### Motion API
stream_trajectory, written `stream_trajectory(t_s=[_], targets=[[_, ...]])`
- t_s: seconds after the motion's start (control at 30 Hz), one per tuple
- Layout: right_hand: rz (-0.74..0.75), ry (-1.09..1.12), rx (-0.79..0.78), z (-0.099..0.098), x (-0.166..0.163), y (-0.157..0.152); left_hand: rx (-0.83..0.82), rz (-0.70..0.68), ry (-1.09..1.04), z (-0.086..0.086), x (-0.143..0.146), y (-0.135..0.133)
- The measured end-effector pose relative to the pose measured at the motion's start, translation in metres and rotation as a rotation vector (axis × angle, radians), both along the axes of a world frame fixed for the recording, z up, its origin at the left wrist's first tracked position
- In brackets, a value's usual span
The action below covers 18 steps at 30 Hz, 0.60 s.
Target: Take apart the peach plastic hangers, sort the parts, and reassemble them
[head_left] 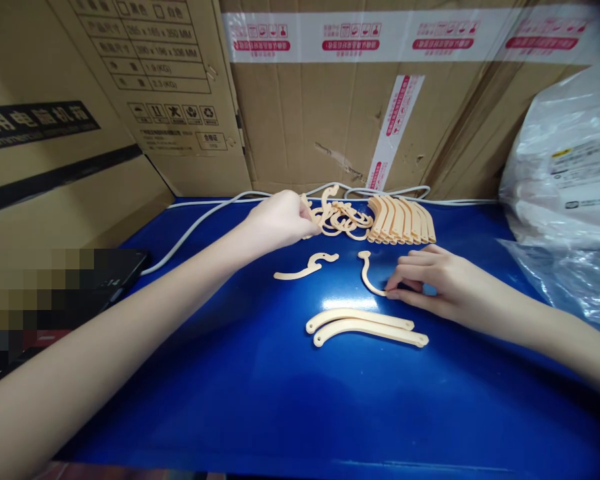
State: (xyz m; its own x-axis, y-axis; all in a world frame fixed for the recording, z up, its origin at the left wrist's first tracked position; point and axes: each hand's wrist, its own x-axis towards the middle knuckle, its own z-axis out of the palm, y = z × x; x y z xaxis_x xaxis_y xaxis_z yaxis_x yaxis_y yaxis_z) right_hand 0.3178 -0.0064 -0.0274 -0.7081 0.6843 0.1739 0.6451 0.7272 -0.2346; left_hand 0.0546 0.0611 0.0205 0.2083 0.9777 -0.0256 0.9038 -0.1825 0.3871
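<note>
My left hand (283, 219) reaches to the left side of a pile of beige hook pieces (357, 227), fingers pinched together. Whether a piece is between the fingertips is hidden. On the right, my right hand (425, 277) pinches the lower end of a thin, S-curved beige hook piece (367, 272), whose wider end points up and away. Between the hands lies another beige hook piece (307, 268) with a curled end. Nearer to me, two curved beige arms (360, 316) with holes at their ends lie side by side.
Several curved beige arms (400, 220) stand in a row behind my right hand. A white cable (180, 241) runs along the back of the blue table (280, 400). Cardboard boxes (300, 107) wall the back and left; a clear plastic bag (565, 167) sits right, a dark phone (125, 273) left.
</note>
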Motion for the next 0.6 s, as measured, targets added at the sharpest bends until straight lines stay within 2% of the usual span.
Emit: stream_trajectory(t_s=[0.13, 0.27, 0.47, 0.6], targets=[[-0.005, -0.006, -0.001, 0.001, 0.000, 0.000, -0.256, -0.070, -0.049, 0.006, -0.019, -0.025], [0.002, 0.008, -0.009, 0.001, -0.001, 0.001, -0.405, -0.161, -0.037, -0.005, -0.039, -0.040], [-0.002, -0.009, -0.013, 0.001, -0.001, 0.002, -0.372, -0.148, -0.007, -0.016, -0.050, -0.041], [0.009, -0.023, -0.006, 0.004, -0.004, 0.000, -0.201, -0.153, -0.065, -0.024, -0.046, -0.045]])
